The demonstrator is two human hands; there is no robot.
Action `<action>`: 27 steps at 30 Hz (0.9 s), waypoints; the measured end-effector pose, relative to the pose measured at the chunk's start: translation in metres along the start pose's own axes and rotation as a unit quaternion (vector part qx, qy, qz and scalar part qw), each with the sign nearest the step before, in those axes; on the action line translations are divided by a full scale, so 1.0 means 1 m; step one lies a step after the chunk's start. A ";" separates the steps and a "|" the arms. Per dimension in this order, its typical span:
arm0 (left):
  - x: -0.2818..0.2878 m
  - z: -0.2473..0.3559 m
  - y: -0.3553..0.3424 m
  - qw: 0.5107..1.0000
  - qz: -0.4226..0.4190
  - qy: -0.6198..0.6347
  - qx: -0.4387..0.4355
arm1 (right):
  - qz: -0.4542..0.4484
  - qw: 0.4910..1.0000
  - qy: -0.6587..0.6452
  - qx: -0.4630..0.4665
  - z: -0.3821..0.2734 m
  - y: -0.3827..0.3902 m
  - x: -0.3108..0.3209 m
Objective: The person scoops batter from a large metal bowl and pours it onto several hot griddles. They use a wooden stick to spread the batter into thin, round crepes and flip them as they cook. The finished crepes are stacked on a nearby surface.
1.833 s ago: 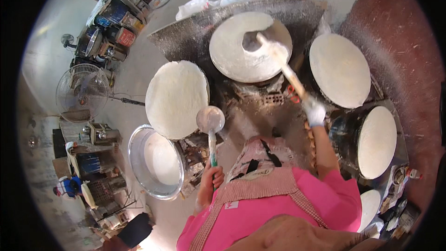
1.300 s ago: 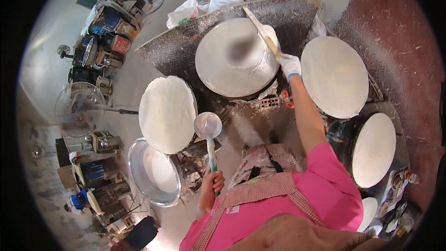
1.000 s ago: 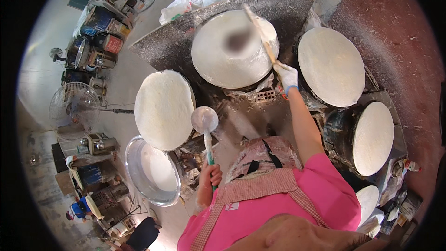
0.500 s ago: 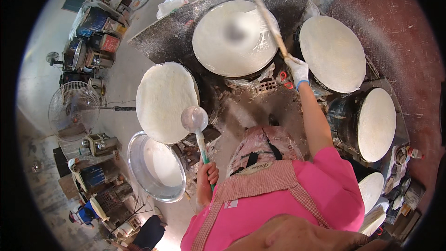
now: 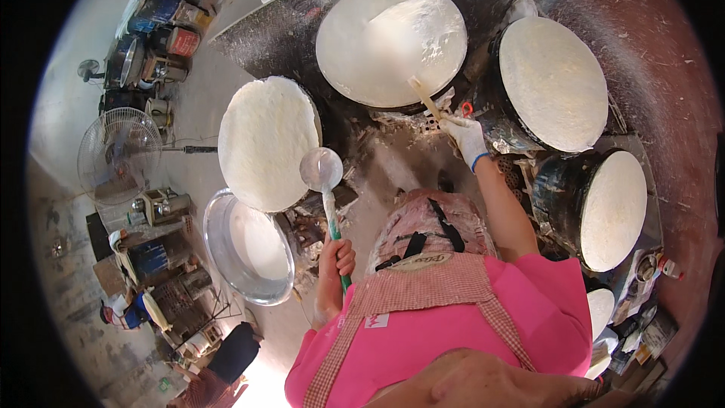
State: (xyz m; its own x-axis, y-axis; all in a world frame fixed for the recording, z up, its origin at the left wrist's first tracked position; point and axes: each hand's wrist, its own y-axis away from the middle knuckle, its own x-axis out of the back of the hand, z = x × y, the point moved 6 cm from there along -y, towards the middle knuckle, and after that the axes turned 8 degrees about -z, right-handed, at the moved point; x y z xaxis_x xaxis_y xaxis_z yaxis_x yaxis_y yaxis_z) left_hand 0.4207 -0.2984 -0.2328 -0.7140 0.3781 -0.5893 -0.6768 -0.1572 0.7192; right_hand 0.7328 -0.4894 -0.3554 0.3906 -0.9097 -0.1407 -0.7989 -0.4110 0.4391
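Note:
My bare left hand [image 5: 337, 261] is closed round the green handle of a ladle [image 5: 321, 169], its round bowl pointing away from me. My right hand [image 5: 464, 137], in a white glove with a blue cuff, grips a wooden spatula [image 5: 424, 97]. The spatula's far end overlaps the near edge of a large round griddle [image 5: 355, 38] coated in white batter. A glossy wet patch [image 5: 419, 23] and some steam show on its surface. At my left, below the ladle bowl, a metal basin [image 5: 214, 245] contains white liquid batter [image 5: 260, 242].
Round griddles covered in white sheets curve around me: one [image 5: 268, 143] at left, others [image 5: 553, 83] [image 5: 613, 211] at right. Red-handled scissors [image 5: 467, 109] hang near my right hand. A dark board [image 5: 264, 34] stands behind the middle griddle. A standing fan [image 5: 119, 155] is far left.
My right hand has drawn the spatula nearer and leftward, from the griddle's right side to its near edge. The griddle's dark spot is now hidden or gone. My left hand still holds the ladle.

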 end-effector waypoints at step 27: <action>-0.134 0.086 -0.206 0.984 -0.078 -0.137 -0.082 | 0.223 0.735 0.599 0.227 -0.056 0.014 0.087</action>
State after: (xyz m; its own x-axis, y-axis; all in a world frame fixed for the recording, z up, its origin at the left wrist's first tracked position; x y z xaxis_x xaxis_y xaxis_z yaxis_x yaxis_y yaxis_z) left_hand 0.6715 -0.2381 -0.2705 -0.5390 0.6374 -0.5507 -0.8106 -0.2147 0.5448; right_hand 0.7812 -0.5711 -0.3120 -0.0509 -0.3672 0.9288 -0.9335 -0.3130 -0.1749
